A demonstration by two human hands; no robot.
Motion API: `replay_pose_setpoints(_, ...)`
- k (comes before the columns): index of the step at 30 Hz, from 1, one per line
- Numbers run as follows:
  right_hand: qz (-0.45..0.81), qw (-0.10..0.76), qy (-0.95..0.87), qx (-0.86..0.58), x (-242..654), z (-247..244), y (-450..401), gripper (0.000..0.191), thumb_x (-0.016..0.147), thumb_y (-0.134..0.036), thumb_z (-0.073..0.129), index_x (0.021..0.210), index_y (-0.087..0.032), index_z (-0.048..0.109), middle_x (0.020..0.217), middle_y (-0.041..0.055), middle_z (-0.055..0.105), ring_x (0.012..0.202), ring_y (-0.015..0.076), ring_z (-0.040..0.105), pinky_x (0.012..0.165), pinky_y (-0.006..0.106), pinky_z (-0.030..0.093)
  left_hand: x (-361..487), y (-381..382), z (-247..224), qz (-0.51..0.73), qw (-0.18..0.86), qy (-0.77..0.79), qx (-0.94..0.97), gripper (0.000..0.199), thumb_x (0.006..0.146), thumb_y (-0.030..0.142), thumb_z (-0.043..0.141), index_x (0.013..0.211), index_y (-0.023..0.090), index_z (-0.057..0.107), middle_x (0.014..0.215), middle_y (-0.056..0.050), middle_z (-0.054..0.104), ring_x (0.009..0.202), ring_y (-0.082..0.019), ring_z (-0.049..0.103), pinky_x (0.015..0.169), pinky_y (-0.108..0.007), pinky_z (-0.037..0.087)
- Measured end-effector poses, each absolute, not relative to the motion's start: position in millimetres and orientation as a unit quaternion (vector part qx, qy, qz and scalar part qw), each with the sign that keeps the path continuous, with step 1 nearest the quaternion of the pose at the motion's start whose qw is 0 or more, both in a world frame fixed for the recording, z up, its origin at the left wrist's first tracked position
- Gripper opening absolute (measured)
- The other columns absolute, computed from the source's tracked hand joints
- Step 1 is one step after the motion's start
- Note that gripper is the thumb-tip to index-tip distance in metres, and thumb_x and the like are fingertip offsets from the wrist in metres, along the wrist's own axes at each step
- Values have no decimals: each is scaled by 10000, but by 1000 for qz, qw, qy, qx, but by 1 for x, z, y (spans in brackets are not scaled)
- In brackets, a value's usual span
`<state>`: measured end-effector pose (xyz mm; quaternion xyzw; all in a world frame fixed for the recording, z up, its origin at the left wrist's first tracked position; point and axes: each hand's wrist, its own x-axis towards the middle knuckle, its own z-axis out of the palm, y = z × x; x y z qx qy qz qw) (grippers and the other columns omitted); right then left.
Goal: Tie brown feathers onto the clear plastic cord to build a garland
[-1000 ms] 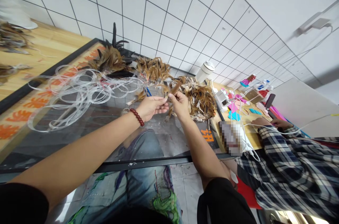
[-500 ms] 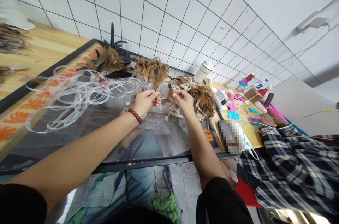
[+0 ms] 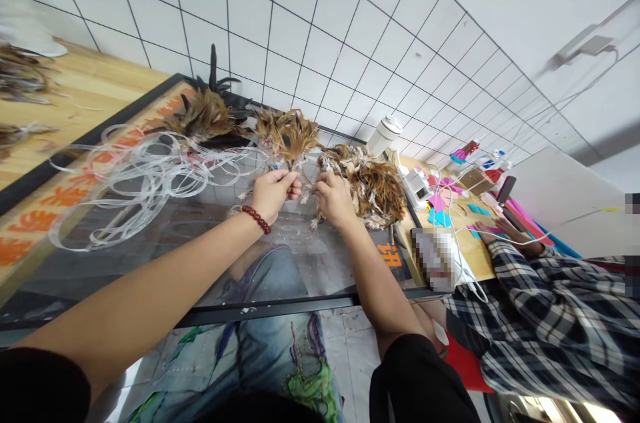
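Up close in the head view, the left hand (image 3: 273,193), with a dark red bead bracelet (image 3: 256,219) on its wrist, pinches the quill end of a small bunch of brown and tan feathers (image 3: 295,139) between thumb and fingertips; the feathers fan upward and away from the hand. Just to its right, nearly touching it, the right hand (image 3: 334,199) is curled with its fingers closed at the near edge of a heap of loose brown and white feathers (image 3: 373,186); whether it grips a single feather or only presses into the heap cannot be told. Both hands hover over a glass-topped desk with a black frame (image 3: 280,309), through which the person's patterned jeans show.

To the left of the hands lies a loose tangle of clear plastic cord (image 3: 145,173). Beyond it, at the far side of the desk, sits a dark brown and black feather cluster (image 3: 207,113). A white lidded cup (image 3: 384,135) stands beyond the heap, near the white tiled wall (image 3: 320,23).

Farther right, a light wooden desk (image 3: 475,256) carries bright pink and blue paper scraps (image 3: 440,209) and white cables. Another person's plaid-sleeved arm (image 3: 540,296) rests on it, with that hand (image 3: 493,231) lying on the papers.
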<state>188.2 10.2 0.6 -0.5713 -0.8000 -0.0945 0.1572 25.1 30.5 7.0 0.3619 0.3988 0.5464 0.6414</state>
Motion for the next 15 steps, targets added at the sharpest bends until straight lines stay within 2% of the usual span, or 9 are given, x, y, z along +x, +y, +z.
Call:
replay_pose_setpoints(5,-179,177,-787,-564,194,9,7,256,914,-201,431,1062,-260,631,1280,85,524,1133,237,429,932,393,271,25,28,9,502,664,414,368,88,724,172,688,690,101,648,670,-41,647,494,-73,549,460,-189,423)
replay_pose_setpoints(9,-205,187,-787,-550,193,13,4,267,919,-204,408,1067,-267,622,1321,85,498,1172,242,427,964,409,261,25,24,9,401,733,385,392,85,701,158,707,686,90,659,658,-55,636,490,-88,558,438,-192,409)
replay_pose_setpoints(11,-193,203,-781,-558,190,14,3,275,912,-196,412,1078,-269,619,1309,91,501,1162,241,444,964,408,275,25,24,8,391,739,380,395,100,698,163,709,659,90,653,633,-51,624,476,-78,539,418,-178,374)
replay_pose_setpoints(13,-160,257,-746,-593,187,12,4,273,903,-204,421,1093,-245,612,1259,111,518,1134,237,469,945,389,314,25,25,6,411,736,374,386,110,694,173,711,648,93,652,608,-40,607,474,-64,516,416,-164,350)
replay_pose_setpoints(15,-86,355,-682,-634,185,10,8,243,885,-250,448,1052,-202,619,1143,114,558,1041,216,517,890,349,373,25,27,4,439,729,368,374,116,681,189,722,654,96,656,605,-32,602,480,-56,503,428,-159,345)
